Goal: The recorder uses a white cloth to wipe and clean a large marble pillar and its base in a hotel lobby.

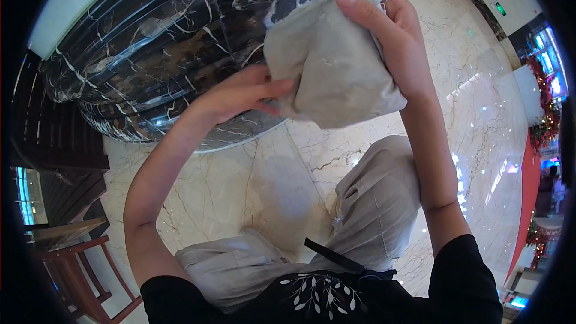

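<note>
A folded, light grey-beige cloth [335, 67] with frayed edges hangs before the dark marble base [166, 40] of a rounded counter or column. My right hand [396, 31] grips its upper right corner, thumb on the near face and fingers behind. At the cloth's lower left side is my left hand [252, 90], slightly blurred, its fingers apart; some fingertips are partly behind the cloth's edge, and whether they touch it I cannot tell.
Below lies a glossy, veined beige stone floor [279, 180], with my bent knees over it. A wooden chair [85, 274] stands at the lower left. Along the far right run a red carpet [524, 207] and red floral decorations with small lights [546, 121].
</note>
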The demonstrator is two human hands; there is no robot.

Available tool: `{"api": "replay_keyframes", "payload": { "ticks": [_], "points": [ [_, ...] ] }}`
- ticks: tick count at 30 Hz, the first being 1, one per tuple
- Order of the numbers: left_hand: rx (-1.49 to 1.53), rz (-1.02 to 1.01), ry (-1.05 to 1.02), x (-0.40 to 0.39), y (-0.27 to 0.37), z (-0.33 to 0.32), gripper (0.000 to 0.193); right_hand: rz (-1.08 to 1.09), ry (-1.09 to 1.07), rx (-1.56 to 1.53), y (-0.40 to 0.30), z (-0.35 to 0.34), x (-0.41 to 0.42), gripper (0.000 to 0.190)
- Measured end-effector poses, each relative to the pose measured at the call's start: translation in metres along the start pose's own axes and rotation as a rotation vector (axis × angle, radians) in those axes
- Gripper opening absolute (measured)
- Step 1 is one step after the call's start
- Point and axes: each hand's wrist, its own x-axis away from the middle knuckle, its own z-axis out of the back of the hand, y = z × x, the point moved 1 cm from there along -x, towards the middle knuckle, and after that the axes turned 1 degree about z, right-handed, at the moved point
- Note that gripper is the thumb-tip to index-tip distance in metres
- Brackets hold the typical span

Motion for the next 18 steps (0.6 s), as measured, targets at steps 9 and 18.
{"api": "replay_keyframes", "payload": {
  "ticks": [9, 18],
  "points": [
    [0.179, 0.220, -0.092, -0.009, -0.036, 0.004, 0.062, 0.042, -0.057, -0.055, 0.010, 0.000, -0.003, 0.019],
    [0.132, 0.092, 0.159, -0.015, -0.042, -0.007, 0.049, 0.068, 0.125, 0.147, 0.025, 0.001, -0.010, 0.024]
  ]
}}
